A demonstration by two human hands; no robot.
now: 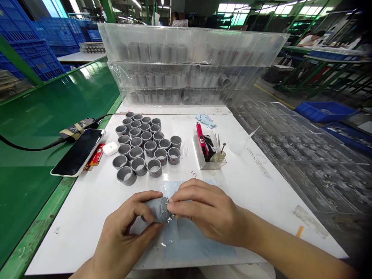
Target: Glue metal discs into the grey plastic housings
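Note:
My left hand (128, 228) is wrapped round a grey cylindrical part (156, 209), held on its side above the front of the white table. Small metal pins or tabs stick out of the part's right end face. The fingertips of my right hand (206, 211) are pinched together against that end; whatever they may hold is hidden. Under the hands lies a light blue sheet (200, 246). Beyond them stand several open grey rings (154, 168) in a loose cluster.
A clear box (212, 166) holds a red pen-like tool (201, 135) and a small bottle. A phone (78, 153) and a white earbud case (110, 148) lie left. Stacked clear trays (186, 77) with grey cylinders stand behind. A crumpled blue cloth (205, 120) lies near the back.

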